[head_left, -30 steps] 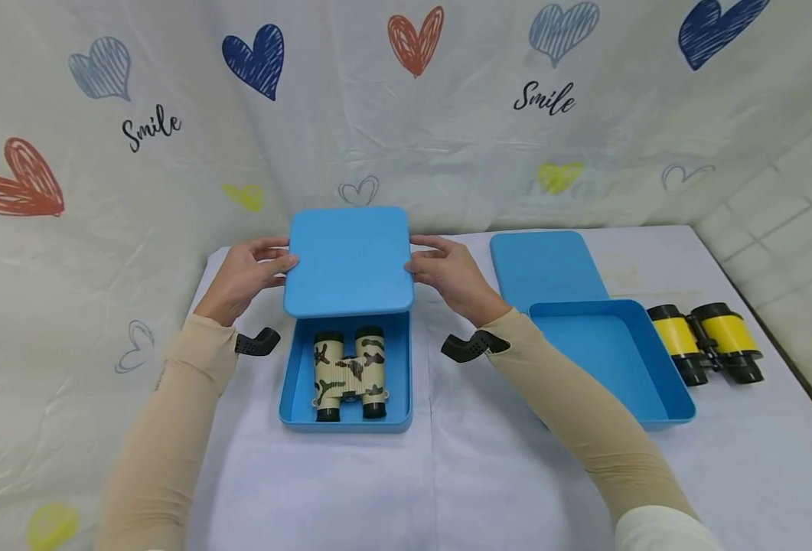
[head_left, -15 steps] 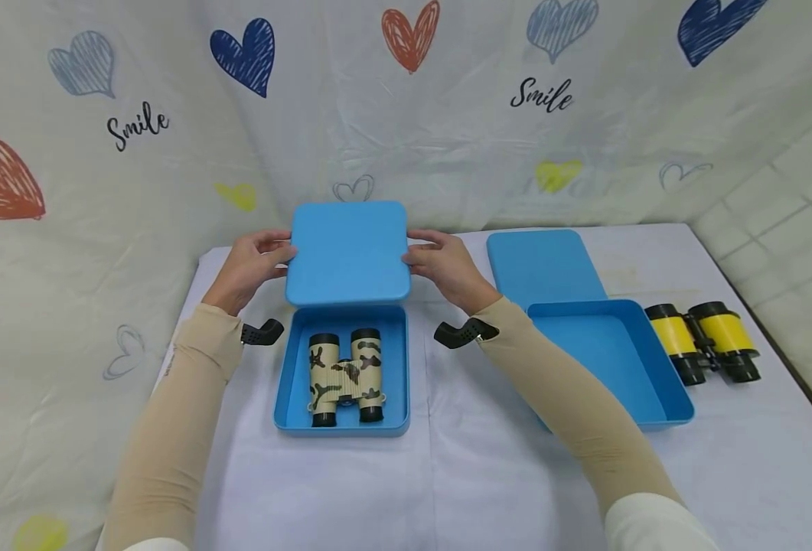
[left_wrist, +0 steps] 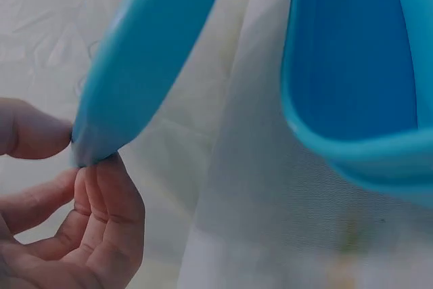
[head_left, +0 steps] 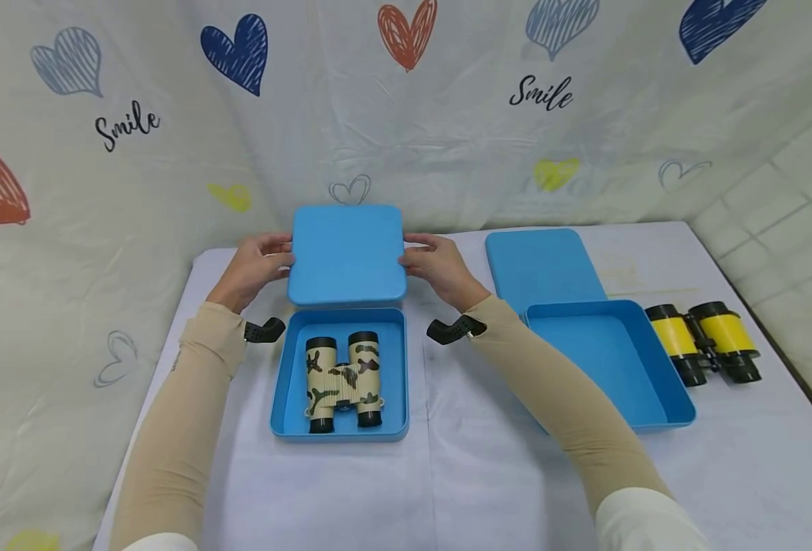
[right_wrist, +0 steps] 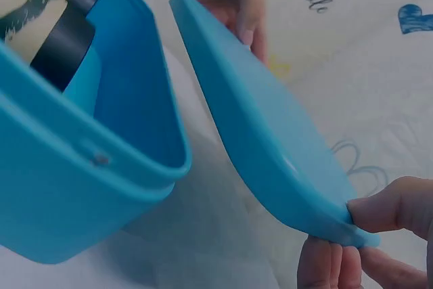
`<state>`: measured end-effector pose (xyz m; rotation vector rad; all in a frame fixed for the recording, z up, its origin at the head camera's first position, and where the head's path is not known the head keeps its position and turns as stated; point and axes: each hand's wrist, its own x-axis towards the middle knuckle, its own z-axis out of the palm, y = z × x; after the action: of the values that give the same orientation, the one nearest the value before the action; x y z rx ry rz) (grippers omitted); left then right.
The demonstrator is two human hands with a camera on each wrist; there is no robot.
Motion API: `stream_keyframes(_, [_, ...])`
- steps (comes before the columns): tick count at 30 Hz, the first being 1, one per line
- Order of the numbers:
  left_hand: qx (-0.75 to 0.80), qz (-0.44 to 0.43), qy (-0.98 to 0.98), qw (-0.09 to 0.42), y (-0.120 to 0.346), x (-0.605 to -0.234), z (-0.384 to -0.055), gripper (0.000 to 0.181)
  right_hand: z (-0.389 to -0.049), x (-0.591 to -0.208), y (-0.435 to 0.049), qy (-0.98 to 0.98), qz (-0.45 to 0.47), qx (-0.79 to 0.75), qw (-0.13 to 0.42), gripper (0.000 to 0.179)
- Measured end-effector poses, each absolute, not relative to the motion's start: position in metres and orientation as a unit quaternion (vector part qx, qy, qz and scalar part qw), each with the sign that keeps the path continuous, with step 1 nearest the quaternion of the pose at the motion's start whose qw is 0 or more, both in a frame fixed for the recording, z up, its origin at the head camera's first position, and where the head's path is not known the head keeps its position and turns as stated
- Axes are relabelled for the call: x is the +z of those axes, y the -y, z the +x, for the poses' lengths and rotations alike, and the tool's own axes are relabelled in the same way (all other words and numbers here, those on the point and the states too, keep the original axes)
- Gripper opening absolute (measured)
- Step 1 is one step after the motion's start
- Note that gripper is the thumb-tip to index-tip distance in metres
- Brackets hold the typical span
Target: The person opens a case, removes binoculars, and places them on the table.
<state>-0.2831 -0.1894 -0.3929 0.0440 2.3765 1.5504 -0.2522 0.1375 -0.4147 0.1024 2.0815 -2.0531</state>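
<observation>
A blue lid (head_left: 347, 254) is held up just behind a blue box (head_left: 279, 383), clear of its rear rim. My left hand (head_left: 252, 266) pinches the lid's left edge between thumb and fingers; the left wrist view shows its thumb (left_wrist: 34, 130) on one face and fingertips on the other. On the opposite edge my right hand (head_left: 440, 268) pinches the same way, seen close up in the right wrist view beside the lid (right_wrist: 270, 140). Inside the uncovered box lie camouflage-patterned binoculars (head_left: 344, 383) with black ends.
To the right stands a second blue box (head_left: 605, 367) with nothing in it, and another blue lid (head_left: 546, 264) lies behind it. Yellow and black binoculars (head_left: 705, 340) lie beside that box, near the table's right side. A printed curtain (head_left: 447, 122) hangs behind the table (head_left: 488, 490).
The lid has moved back from over the box's rear edge, so the whole rear rim now shows. Both hands keep hold of it. The head view has shifted slightly.
</observation>
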Motion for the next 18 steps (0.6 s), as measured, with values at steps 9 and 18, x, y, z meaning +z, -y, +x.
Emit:
stream_keyframes(9, [0.539, 0.039, -0.824, 0.172, 0.192, -0.41, -0.289, 0.061, -0.26, -0.426, -0.135, -0.721, 0.056, -0.682, 0.11, 0.058])
stream_keyframes(18, [0.521, 0.049, -0.828, 0.201, 0.197, -0.42, -0.297, 0.064, -0.267, -0.441, -0.132, -0.746, 0.071, -0.649, 0.131, 0.056])
